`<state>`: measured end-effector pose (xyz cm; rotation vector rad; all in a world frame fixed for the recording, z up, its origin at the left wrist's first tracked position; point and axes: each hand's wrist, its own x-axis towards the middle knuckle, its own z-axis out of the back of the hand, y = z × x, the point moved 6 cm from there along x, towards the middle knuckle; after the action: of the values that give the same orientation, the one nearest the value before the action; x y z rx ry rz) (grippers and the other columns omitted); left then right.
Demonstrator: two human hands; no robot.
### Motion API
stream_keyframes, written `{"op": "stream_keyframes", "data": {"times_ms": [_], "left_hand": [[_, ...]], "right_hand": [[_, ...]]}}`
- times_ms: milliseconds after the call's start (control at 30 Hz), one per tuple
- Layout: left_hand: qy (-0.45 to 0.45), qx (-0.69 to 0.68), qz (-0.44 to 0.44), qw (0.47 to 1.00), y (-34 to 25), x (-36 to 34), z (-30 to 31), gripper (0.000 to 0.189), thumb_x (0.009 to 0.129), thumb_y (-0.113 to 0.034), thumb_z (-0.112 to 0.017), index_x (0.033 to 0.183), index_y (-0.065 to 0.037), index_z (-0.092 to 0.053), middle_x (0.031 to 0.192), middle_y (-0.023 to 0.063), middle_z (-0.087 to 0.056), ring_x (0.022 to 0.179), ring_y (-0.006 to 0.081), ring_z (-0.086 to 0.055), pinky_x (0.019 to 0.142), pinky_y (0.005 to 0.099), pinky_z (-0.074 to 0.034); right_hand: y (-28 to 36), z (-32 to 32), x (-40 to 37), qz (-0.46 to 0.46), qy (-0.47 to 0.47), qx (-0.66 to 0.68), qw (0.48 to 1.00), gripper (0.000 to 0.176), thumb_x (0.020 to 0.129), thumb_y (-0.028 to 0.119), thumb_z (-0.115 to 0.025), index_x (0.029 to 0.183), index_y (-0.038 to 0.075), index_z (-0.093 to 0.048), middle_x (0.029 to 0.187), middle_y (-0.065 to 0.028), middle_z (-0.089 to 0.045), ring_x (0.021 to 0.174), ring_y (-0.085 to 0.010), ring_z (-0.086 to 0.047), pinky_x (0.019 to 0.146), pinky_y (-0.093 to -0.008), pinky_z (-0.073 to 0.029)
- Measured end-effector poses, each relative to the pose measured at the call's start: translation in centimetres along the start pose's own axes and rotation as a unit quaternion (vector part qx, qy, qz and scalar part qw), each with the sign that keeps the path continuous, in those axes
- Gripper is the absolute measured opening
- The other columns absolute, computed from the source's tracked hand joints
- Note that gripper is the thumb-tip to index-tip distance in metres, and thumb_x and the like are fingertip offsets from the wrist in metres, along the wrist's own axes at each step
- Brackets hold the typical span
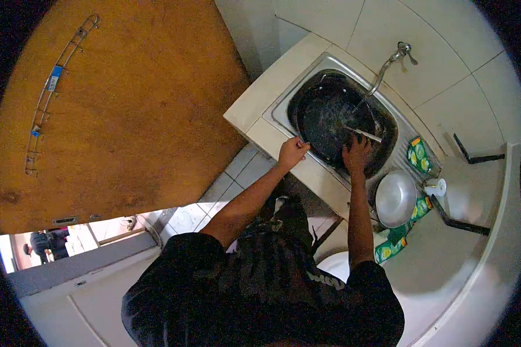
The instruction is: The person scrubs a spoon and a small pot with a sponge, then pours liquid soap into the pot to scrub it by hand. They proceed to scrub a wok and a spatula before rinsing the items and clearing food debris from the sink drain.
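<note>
A large round black pan (325,124) fills much of the steel sink (280,113), with water in it. My left hand (293,153) is closed at the near-left edge of the pan, fingers curled over its rim. My right hand (358,155) reaches down into the right side of the pan, fingers apart and pointing away from me. Right at its fingertips lies a thin pale stick-like utensil (366,135), slanting down to the right. Water runs from the tap (383,70) into the pan.
To the right of the sink stand a silver metal bowl (396,198), a white cup (435,187) and a green packet (419,155). Another green packet (391,250) lies nearer me. A wooden door (133,110) with a wire hook rack is on the left. Black brackets (460,222) stick out on the right.
</note>
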<state>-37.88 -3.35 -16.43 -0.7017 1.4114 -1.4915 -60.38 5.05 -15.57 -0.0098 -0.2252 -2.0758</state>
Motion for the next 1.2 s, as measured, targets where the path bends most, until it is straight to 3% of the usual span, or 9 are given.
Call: {"op": "stream_keyframes", "data": {"times_ms": [467,567,667,700,933,1200], "left_hand": [[-0.002,0.033,-0.003,0.999,-0.9,0.2,0.1,0.032,0.081,-0.020,-0.068,0.066,-0.002,-0.047,0.054,0.0068,-0.054,0.045,0.0144,-0.059,0.043,0.0289,-0.047],[-0.006,0.014,0.015,1.000,0.6,0.5,0.0,0.031,0.081,-0.019,-0.068,0.066,-0.002,-0.047,0.054,0.0062,-0.053,0.045,0.0139,-0.058,0.042,0.0291,-0.048],[-0.015,-0.004,-0.004,1.000,-0.1,0.2,0.1,0.032,0.081,-0.019,-0.068,0.067,-0.002,-0.046,0.054,0.0053,-0.050,0.044,0.0143,-0.058,0.042,0.0295,-0.047],[-0.012,-0.009,-0.002,1.000,0.3,0.3,-0.1,0.032,0.081,-0.020,-0.068,0.067,-0.002,-0.045,0.055,0.0052,-0.049,0.044,0.0145,-0.058,0.042,0.0294,-0.047],[-0.008,0.014,-0.004,1.000,0.5,0.2,0.1,0.033,0.081,-0.022,-0.068,0.068,-0.002,-0.045,0.058,0.0067,-0.050,0.044,0.0156,-0.057,0.042,0.0293,-0.046],[0.005,0.014,0.017,1.000,0.9,0.4,-0.2,0.033,0.081,-0.024,-0.069,0.070,-0.001,-0.047,0.058,0.0069,-0.050,0.044,0.0155,-0.057,0.042,0.0295,-0.046]], "right_hand": [[-0.4,-2.3,-0.3,0.004,-0.031,0.042,0.999,0.059,0.077,0.035,-0.065,0.130,0.018,-0.047,0.136,-0.0233,-0.034,0.127,-0.0434,-0.027,0.106,-0.0593,-0.017],[-1.1,-3.8,0.3,-0.026,0.050,-0.018,0.998,0.059,0.077,0.039,-0.063,0.131,0.019,-0.047,0.136,-0.0231,-0.036,0.129,-0.0432,-0.026,0.106,-0.0594,-0.015],[-0.3,-2.9,-0.1,0.002,0.020,0.024,1.000,0.057,0.078,0.040,-0.062,0.129,0.018,-0.049,0.133,-0.0232,-0.040,0.129,-0.0410,-0.027,0.106,-0.0586,-0.015],[-0.8,-3.4,0.4,-0.007,0.046,-0.041,0.998,0.057,0.079,0.043,-0.061,0.129,0.018,-0.049,0.131,-0.0214,-0.043,0.128,-0.0388,-0.030,0.106,-0.0593,-0.016],[-0.3,-3.5,0.0,0.054,0.060,-0.104,0.991,0.059,0.080,0.048,-0.057,0.129,0.017,-0.048,0.134,-0.0178,-0.042,0.127,-0.0392,-0.030,0.104,-0.0618,-0.015],[-0.6,-4.4,-0.1,0.005,0.152,-0.114,0.982,0.065,0.081,0.053,-0.054,0.133,0.015,-0.045,0.136,-0.0196,-0.040,0.132,-0.0400,-0.024,0.106,-0.0617,-0.009]]}}
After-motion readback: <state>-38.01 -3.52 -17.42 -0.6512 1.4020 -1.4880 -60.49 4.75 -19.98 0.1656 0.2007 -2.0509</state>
